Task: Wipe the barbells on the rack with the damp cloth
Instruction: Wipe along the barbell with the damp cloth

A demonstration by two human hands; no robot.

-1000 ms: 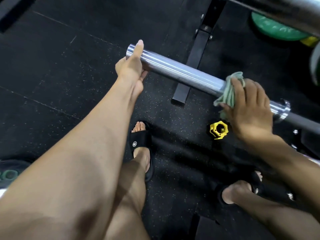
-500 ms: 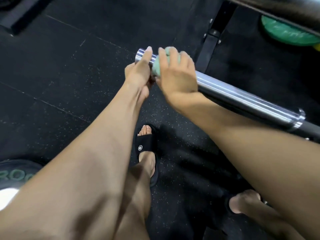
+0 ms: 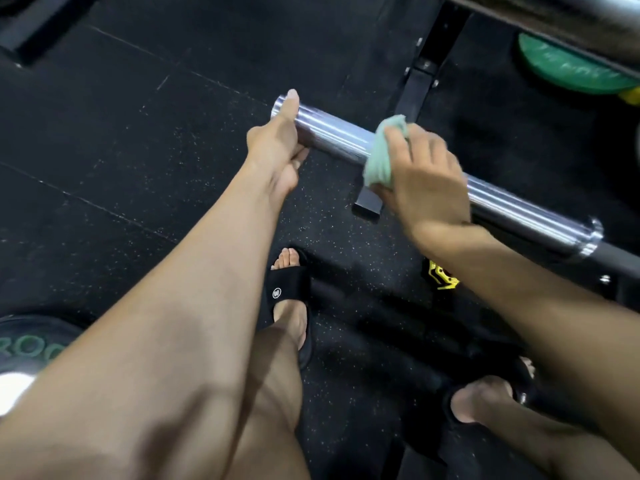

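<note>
A shiny bar (image 3: 433,168) runs from the middle of the view down to the right, above the black floor (image 3: 138,150). Its free end points left. The left hand (image 3: 277,147) holds that end, with the thumb on top and the fingers curled under it. The right hand (image 3: 422,181) grips a green cloth (image 3: 381,154) and wraps it round the bar, near the middle of the shiny part. The cloth touches the bar and the hand looks a bit blurry. A ring (image 3: 592,242) sits at the right end of the shiny part.

Under the bar lies a black rack foot (image 3: 412,95) on the floor. A yellow clip (image 3: 441,275) lies on the floor under the right arm. A green plate (image 3: 571,71) is at the far right. Another dark plate (image 3: 24,344) is at the near left. The person wears 2 black sandals (image 3: 291,285).
</note>
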